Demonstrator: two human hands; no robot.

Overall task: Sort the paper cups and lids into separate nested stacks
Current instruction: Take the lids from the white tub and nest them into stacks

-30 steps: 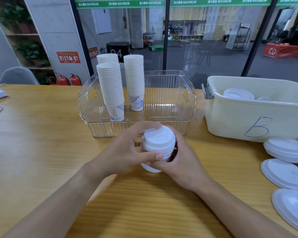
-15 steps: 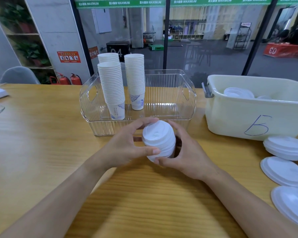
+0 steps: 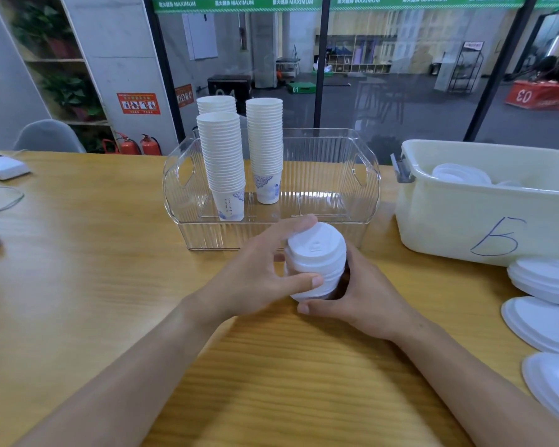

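Head view: both hands hold a lid stack [image 3: 317, 259], a short nested column of white plastic dome lids with a raised rim and a small embossed mark on the top lid. The stack is tilted, its top leaning away from the person, just in front of the clear bin [image 3: 362, 195] and over the bench [image 3: 78, 269]; whether its base touches the wood cannot be told. The left hand [image 3: 255, 279] has a narrow grip on it, thumb across the near side and fingers curled over the far top edge. The right hand [image 3: 365, 295] cups the stack from the right and below, thumb lying under its base.

The bench is pale wood with a long straight grain. The clear bin is ribbed transparent plastic with oval handle cut-outs, and in its left half stand three tall cup stacks [image 3: 221, 156] of white paper cups with rolled rims; the bottom cups show blue print. To the right sits a cream tub [image 3: 465, 227], smooth and opaque, marked with a blue hand-drawn letter, holding more lids [image 3: 459, 174]. Loose lids [image 3: 542, 321], flat and oval-looking, lie on the bench beside the tub, near the right edge.
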